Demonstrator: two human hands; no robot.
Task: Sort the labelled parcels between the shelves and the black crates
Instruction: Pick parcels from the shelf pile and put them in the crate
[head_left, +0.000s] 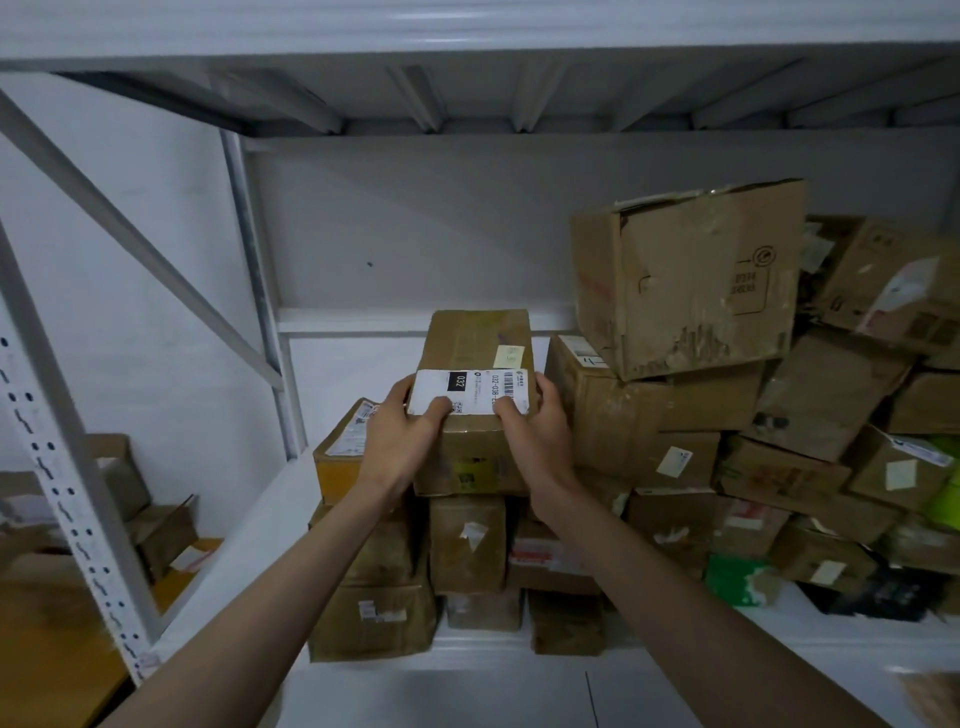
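Observation:
A long brown cardboard parcel (475, 343) with a white label reading 032 lies on top of a stack of parcels on the white shelf (363, 670). My left hand (402, 439) grips its near left corner, thumb on the label. My right hand (537, 431) grips the near right corner, thumb also on the label. Under it stand several smaller brown boxes (467, 540). No black crate is in view.
A high pile of worn cardboard boxes (691, 280) fills the shelf to the right. A yellowish box (337, 457) sits left of the stack. A white perforated upright (67, 483) and diagonal brace stand at left, with more boxes (161, 530) beyond. The upper shelf hangs overhead.

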